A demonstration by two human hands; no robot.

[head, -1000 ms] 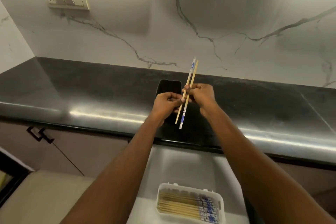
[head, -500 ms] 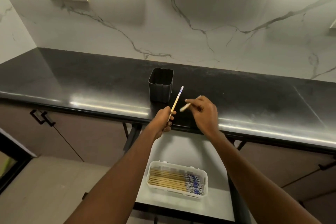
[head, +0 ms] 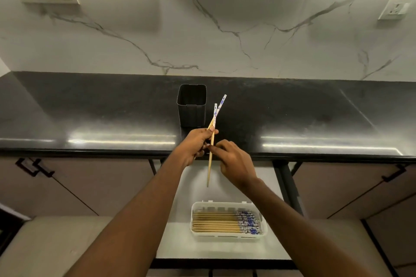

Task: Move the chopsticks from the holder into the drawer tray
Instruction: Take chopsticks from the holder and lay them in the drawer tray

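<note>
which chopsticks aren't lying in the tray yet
The two chopsticks gripped by the left hand and pinched by the right hand, standing near upright. All the other chopsticks lie flat, side by side, in the white tray.

One of the two held chopsticks (head: 215,114) disappears behind the left hand (head: 194,145), so only a single tip pokes out below the fist. Honestly can't tell if the right hand (head: 234,164) actually pinches that stick or just touches it, since its fingertips are bunched up right against the left knuckles. The inside of the holder (head: 191,108) is plain dark, and its bottom is lost in shadow. The bundle (head: 216,222) lying in the tray (head: 225,237) is too small and smeary to count, and the blue pattern is just a blur. The left forearm (head: 135,220) and right forearm (head: 304,227) both run off the bottom edge, and the socket (head: 396,8) gets clipped by the right edge.
</note>
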